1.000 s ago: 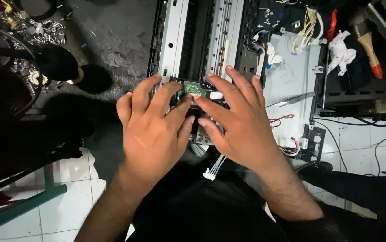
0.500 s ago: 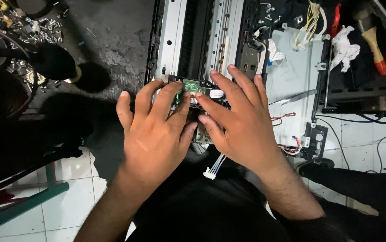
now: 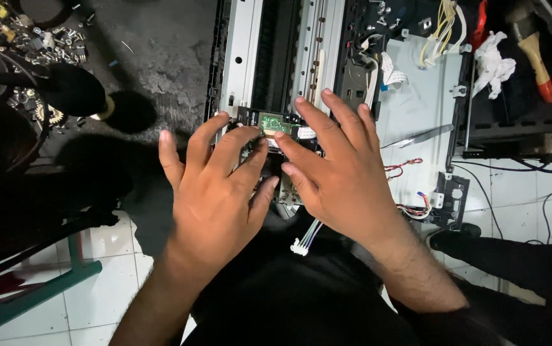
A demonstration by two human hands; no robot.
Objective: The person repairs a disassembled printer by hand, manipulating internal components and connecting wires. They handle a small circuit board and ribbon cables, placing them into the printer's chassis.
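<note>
Both hands rest on the near end of a dismantled printer frame [image 3: 250,57] of grey metal rails. My left hand [image 3: 215,192] lies with fingers spread, its tips on a black carriage part [image 3: 250,116]. My right hand [image 3: 333,170] lies beside it, fingers spread, tips touching a small green circuit board [image 3: 274,123] on that carriage. What lies under the palms is hidden. A white connector with pale wires [image 3: 301,247] hangs below the hands.
A grey metal plate [image 3: 417,109] to the right carries tweezers [image 3: 423,136], red wires [image 3: 404,168] and a black bracket [image 3: 450,195]. A wooden-handled tool [image 3: 535,61] and crumpled white cloth [image 3: 495,57] lie far right. Screws and gears [image 3: 39,48] sit top left; a green stool frame [image 3: 45,288] bottom left.
Both hands have stayed on the carriage; the fingers have shifted only slightly on the circuit board.
</note>
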